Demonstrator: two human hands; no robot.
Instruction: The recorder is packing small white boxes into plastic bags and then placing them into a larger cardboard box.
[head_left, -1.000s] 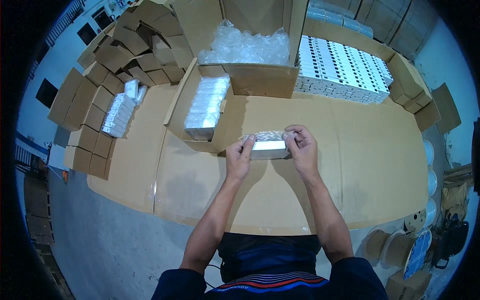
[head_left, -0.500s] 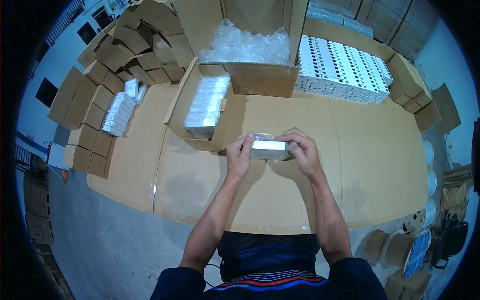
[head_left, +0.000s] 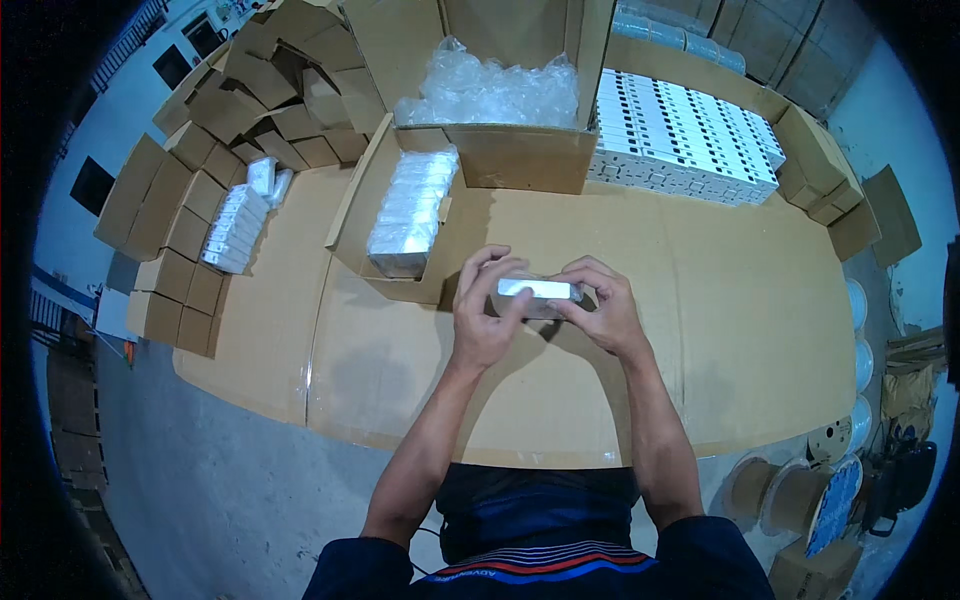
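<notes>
Both hands hold a small white rectangular box in clear plastic wrap just above the cardboard-covered table. My left hand grips its left end with the fingers curled over the top. At the other end, my right hand pinches the wrap with fingertips. A shallow open carton lies just left of the hands, with a row of wrapped white boxes stacked in it.
A large open carton of clear plastic bags stands behind the hands. Rows of unwrapped white boxes fill the back right. Folded small cartons and more wrapped boxes pile at the left. Cable spools sit on the floor right.
The wrapped box has come slightly lower and closer to me between my hands; my fingers have shifted along its ends. Everything else stays put.
</notes>
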